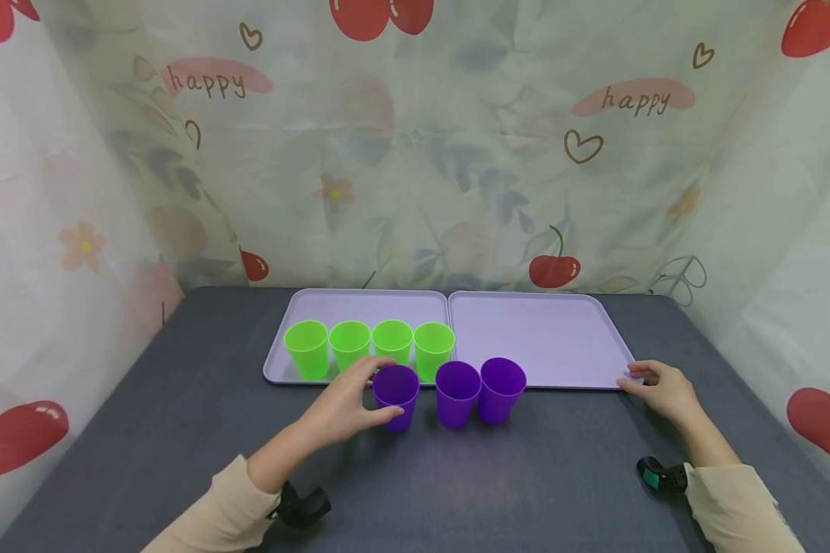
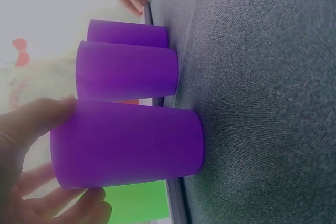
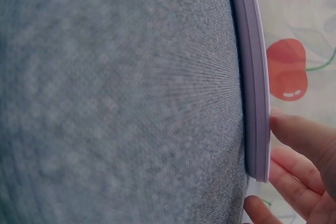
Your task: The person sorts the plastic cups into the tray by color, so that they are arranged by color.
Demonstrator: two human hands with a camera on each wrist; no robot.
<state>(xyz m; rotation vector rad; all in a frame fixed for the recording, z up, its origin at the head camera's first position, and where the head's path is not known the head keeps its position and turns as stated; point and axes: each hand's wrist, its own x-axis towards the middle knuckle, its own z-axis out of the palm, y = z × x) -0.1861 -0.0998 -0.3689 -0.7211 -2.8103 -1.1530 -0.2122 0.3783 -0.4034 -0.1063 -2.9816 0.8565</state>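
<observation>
My left hand (image 1: 349, 403) holds the leftmost purple cup (image 1: 396, 399), thumb on one side and fingers round the other; the left wrist view shows this cup (image 2: 131, 145) at the dark table top. Two more purple cups, a middle one (image 1: 457, 395) and a right one (image 1: 501, 392), stand upright to its right, close together. At the right tray's (image 1: 539, 342) near right corner, my right hand (image 1: 664, 392) grips the edge; in the right wrist view the thumb (image 3: 299, 132) lies against the rim, with other fingers round the corner.
A left tray (image 1: 373, 299), also pale purple, adjoins the right one. Several bright green cups stand upright in a row along its near side, the rightmost green cup (image 1: 433, 349) close to the seam. A patterned curtain (image 1: 415, 153) encloses the dark table (image 1: 526, 476) at back and sides.
</observation>
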